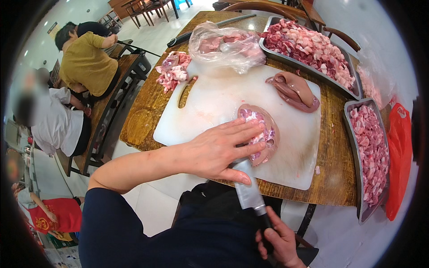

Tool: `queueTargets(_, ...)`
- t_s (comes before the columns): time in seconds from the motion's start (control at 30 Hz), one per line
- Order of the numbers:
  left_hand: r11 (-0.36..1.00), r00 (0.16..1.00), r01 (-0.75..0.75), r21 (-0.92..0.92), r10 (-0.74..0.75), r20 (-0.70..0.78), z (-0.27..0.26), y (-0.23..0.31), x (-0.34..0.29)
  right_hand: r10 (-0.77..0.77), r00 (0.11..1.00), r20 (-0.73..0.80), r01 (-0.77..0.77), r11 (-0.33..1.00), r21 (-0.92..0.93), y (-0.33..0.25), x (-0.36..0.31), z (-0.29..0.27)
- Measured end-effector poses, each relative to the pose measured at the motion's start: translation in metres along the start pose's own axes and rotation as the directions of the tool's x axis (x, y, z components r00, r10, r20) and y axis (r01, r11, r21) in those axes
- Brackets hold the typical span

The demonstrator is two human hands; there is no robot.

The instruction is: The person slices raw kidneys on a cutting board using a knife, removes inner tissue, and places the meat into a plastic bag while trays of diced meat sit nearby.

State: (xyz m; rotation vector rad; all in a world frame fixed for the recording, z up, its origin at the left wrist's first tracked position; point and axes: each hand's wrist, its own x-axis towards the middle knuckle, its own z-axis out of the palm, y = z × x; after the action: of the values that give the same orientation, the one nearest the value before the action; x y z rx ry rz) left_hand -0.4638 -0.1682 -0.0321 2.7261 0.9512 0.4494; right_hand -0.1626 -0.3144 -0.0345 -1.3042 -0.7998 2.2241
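Observation:
On the white cutting board (210, 105) lies a piece of meat that looks like a halved kidney (271, 134), with a smooth pinkish-brown rim and a white and purple middle. My left hand (228, 149) rests flat over its left part, fingers stretched out, the thumb over the knife blade. In my right hand (278, 239), low in the picture, is the black handle of a kitchen knife (249, 185). Its wide blade points up and away from me, the tip hidden under my left hand at the meat's near edge. Smooth brownish-pink pieces (295, 91) lie at the board's far right.
A clear plastic bag of meat (228, 44) and a heap of trimmings (173, 71) sit beyond the board, near a dark rod (192, 35). Metal trays (313, 53) (368, 152) of cut meat stand right, beside a red bag (399, 156). People (89, 62) sit at left.

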Motion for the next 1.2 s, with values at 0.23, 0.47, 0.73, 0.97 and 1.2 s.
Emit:
queueTargets(0.23, 0.992, 0.996, -0.031, 0.123, 0.041, -0.079, 0.002, 0.016, 0.012, 0.076, 0.990, 0.121, -0.064, 0.993, -0.102, -0.023, 0.025, 0.035)
queueTargets(0.47, 0.951, 0.949, 0.217, -0.222, -0.259, -0.180, -0.052, -0.007, 0.015, 0.075, 0.987, 0.145, -0.048, 0.983, -0.178, -0.013, 0.005, 0.013)
queueTargets(0.73, 0.625, 0.591, 0.704, -0.336, -0.779, -0.211, -0.147, -0.111, -0.005, -0.173, 0.980, -0.094, 0.166, 0.983, -0.073, 0.005, -0.021, -0.023)
queueTargets(0.97, 0.841, 0.836, 0.536, 0.074, -0.515, -0.190, -0.091, -0.096, 0.025, -0.300, 0.920, -0.251, 0.340, 0.931, 0.134, 0.000, -0.032, -0.024)
queueTargets(1.2, 0.983, 0.968, -0.175, -0.063, 0.183, 0.170, -0.025, -0.011, 0.082, -0.384, 0.882, -0.272, 0.415, 0.908, 0.062, 0.000, -0.030, -0.026)
